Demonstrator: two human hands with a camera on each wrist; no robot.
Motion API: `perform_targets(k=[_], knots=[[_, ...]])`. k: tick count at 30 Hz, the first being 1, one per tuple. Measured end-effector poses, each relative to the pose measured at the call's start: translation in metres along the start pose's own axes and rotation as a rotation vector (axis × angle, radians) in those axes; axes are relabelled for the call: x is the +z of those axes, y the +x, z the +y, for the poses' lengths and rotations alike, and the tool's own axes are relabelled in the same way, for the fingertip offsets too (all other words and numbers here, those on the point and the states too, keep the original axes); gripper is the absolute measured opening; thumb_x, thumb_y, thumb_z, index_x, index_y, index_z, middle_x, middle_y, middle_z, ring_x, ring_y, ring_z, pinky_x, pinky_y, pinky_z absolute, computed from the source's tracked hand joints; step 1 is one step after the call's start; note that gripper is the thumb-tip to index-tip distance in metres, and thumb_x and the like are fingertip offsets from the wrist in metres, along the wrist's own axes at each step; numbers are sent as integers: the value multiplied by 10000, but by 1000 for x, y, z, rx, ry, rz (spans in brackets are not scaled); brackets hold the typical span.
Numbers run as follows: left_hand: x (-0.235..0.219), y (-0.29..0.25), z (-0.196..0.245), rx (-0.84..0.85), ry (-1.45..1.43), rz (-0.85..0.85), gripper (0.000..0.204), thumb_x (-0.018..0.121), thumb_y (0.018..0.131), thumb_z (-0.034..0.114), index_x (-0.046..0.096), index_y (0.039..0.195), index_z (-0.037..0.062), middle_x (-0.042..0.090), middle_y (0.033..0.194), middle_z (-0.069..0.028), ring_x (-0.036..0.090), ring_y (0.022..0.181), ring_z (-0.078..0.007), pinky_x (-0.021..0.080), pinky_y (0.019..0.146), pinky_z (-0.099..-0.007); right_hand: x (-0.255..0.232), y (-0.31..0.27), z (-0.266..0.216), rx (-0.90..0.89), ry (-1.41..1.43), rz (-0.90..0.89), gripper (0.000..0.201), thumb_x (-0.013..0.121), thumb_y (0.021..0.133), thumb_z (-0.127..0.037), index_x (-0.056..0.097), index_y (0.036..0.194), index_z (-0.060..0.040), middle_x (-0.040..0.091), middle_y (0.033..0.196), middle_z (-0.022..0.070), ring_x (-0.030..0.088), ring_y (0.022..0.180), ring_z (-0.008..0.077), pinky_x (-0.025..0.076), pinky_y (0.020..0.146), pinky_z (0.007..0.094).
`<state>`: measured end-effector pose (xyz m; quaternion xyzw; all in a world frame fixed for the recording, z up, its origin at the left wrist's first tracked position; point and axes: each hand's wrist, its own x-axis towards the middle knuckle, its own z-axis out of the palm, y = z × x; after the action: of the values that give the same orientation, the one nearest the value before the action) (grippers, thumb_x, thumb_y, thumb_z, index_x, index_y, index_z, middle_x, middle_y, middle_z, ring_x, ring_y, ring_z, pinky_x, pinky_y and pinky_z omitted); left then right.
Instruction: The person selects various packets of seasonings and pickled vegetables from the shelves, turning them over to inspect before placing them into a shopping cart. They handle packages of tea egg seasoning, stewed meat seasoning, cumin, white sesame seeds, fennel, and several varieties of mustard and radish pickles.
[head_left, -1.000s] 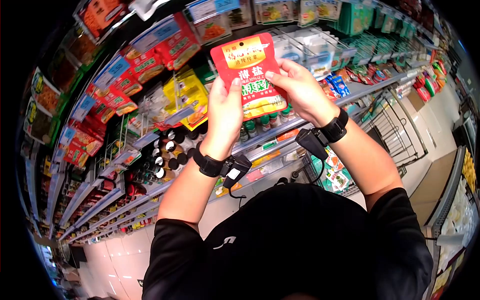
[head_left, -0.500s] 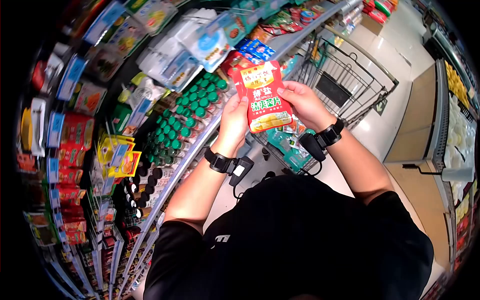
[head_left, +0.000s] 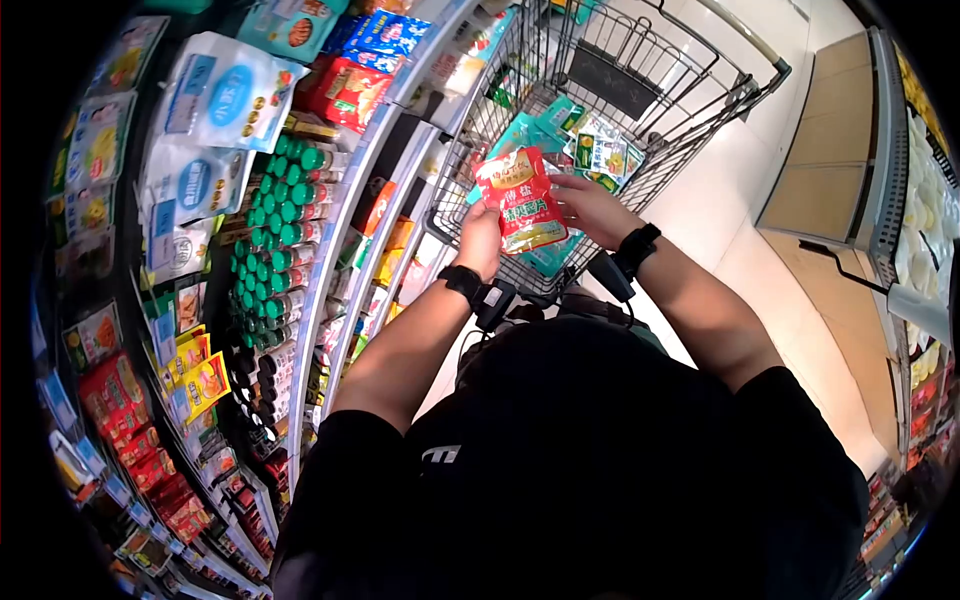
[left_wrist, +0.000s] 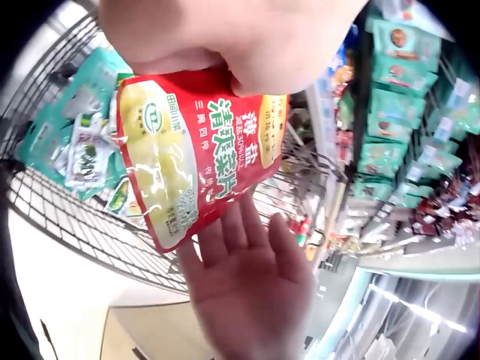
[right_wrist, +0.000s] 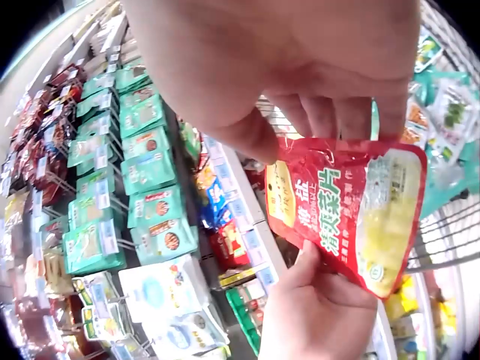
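Observation:
A red, glossy packet of pickled vegetables (head_left: 525, 205), printed with white and green characters, is held up over the shopping cart in the head view. My left hand (head_left: 481, 243) pinches its left edge, thumb on the printed front and fingers behind. In the right wrist view that same left hand (right_wrist: 319, 315) grips the packet (right_wrist: 349, 214) along its lower side. At the opposite edge is my right hand (head_left: 600, 210). The left wrist view shows the right hand (left_wrist: 251, 289) with fingers extended, their tips passing behind the packet, and the thumb standing away from it.
Beneath the packet, the wire shopping cart (head_left: 655, 150) contains teal and white packages (head_left: 605, 155). Shelves on the left carry green-capped jars (head_left: 280, 240), white bags (head_left: 215, 110) and red packets (head_left: 125, 400). A wood-panelled display counter (head_left: 820, 150) runs along the right over a pale tiled floor.
The view has turned from the shelves toward the cart. Both hands have lowered the packet from in front of the shelf to above the cart, and the right thumb has come off its front.

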<state>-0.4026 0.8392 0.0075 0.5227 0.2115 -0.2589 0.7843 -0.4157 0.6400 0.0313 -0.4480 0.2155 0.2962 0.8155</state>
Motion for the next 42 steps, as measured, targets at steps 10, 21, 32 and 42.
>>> perform_targets(k=[10, 21, 32, 42], knots=[[-65, 27, -43, -222, 283, 284, 354, 432, 960, 309, 469, 1205, 55, 555, 1047, -50, 549, 928, -152, 443, 765, -301, -24, 35, 1, -119, -101, 336, 657, 522, 909, -314, 264, 1433, -13, 435, 1359, 174, 442, 1211, 249, 353, 988, 353], [-84, -101, 98, 226, 113, 84, 338, 383, 998, 294, 481, 1150, 9, 599, 1084, -128, 591, 989, -212, 480, 878, -347, 121, 14, -83, -429, 20, -103, 521, 460, 955, -306, 361, 1373, -11, 443, 1366, 121, 428, 1257, 227, 331, 1020, 377], [-221, -327, 269, 955, 133, 131, 437, 443, 961, 322, 416, 1252, -4, 518, 1243, -192, 537, 1126, -273, 413, 993, -396, 454, -51, -44, -577, -164, -897, 478, 407, 974, -259, 364, 1356, 26, 442, 1357, 188, 439, 1255, 253, 361, 1021, 370], [-343, -441, 372, 1256, 132, 370, 659, 495, 917, 318, 208, 1439, 35, 276, 1467, -130, 285, 1349, -268, 219, 1114, -405, 657, -53, -38, -730, -455, -959, 499, 515, 928, -309, 417, 1321, -18, 481, 1310, 92, 454, 1218, 202, 407, 951, 322]])
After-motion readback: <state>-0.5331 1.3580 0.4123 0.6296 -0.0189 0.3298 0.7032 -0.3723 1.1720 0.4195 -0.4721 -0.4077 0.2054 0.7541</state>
